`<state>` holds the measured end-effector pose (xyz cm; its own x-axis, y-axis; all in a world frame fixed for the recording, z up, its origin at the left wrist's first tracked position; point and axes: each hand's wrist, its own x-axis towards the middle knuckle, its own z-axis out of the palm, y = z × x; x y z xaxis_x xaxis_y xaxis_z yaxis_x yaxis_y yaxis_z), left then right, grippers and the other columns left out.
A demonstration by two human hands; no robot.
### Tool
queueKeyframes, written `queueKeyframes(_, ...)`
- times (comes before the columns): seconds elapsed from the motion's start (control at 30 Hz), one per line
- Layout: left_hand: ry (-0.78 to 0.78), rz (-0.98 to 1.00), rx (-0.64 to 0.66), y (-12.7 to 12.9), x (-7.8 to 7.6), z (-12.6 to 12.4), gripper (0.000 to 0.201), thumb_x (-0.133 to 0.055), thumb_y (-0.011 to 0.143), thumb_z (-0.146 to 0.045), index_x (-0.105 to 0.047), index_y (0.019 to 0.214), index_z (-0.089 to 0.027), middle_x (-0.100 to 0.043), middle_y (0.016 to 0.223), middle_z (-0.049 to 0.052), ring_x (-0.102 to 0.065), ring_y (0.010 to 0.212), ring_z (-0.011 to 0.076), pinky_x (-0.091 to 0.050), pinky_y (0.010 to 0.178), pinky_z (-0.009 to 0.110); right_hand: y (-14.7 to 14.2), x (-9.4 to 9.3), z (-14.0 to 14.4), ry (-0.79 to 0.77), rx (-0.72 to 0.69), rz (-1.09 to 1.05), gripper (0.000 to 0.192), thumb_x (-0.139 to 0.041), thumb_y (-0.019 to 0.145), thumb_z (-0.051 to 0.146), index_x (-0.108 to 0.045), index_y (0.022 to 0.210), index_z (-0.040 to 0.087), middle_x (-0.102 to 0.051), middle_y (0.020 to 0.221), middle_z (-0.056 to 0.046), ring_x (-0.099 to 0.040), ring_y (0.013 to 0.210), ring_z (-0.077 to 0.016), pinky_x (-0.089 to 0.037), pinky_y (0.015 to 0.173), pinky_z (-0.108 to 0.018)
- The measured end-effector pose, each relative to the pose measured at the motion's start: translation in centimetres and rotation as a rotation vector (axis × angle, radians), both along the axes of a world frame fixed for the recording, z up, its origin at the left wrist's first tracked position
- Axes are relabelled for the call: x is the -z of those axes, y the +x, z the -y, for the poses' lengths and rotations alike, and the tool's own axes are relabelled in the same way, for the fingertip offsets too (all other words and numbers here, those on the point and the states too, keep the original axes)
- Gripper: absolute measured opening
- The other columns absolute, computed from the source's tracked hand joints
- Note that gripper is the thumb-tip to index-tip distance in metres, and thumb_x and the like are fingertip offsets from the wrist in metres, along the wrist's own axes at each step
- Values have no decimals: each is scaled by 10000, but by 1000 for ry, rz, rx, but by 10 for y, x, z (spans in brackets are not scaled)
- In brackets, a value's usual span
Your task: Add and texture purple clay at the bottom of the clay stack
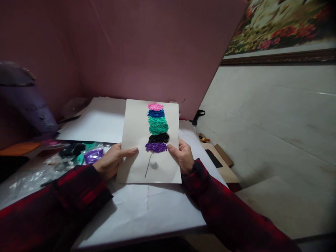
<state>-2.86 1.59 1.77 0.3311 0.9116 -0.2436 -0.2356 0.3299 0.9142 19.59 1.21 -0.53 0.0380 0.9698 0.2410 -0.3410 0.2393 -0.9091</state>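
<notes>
Between my hands a white sheet of card (136,122) is held up and tilted toward me above the table. Stacked bands of textured, clay-like material (158,125) run down its upper middle: pink, blue, green, black and purple from top to bottom. Below them are a thin dark line and a small grey smudge. My left hand (111,159) grips the card's left edge, thumb on the front and fingers behind. At the right edge my right hand (183,155) does the same, its thumb tip beside the purple band. The fingers behind the card are hidden.
White paper sheets (91,119) lie at the back left of the white-covered table (157,210). Clear plastic bags with purple, green and black material (93,155) are at the left, near a lilac bag-like object (28,101). Cardboard (223,164) sits beyond the right edge.
</notes>
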Motion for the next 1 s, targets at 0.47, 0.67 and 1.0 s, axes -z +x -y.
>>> queueKeyframes(0.47, 12, 2, 22, -2, 1, 0, 558, -792, 662, -206, -617, 1177, -79, -738, 899, 157, -705, 757, 302, -580, 650, 373, -1, -6, 3, -53, 11, -14, 355, -785, 631, 319, -640, 927, 186, -726, 822, -34, -651, 677, -204, -525, 653, -346)
queueKeyframes(0.67, 14, -23, 17, -2, 1, 0, 560, -796, 660, -213, -606, 1166, -64, -732, 892, 161, -694, 732, 282, -577, 636, 357, -2, -9, 4, -95, -13, -80, 332, -782, 629, 300, -626, 895, 179, -713, 746, -11, -633, 594, -172, -514, 583, -305)
queueKeyframes(1.0, 19, -22, 31, -3, 3, -3, 524, -789, 655, -212, -628, 1135, -75, -734, 868, 145, -685, 704, 271, -566, 618, 337, -2, -10, 5, -110, -43, -49, 369, -777, 632, 319, -623, 935, 174, -720, 778, -32, -649, 633, -199, -516, 616, -333)
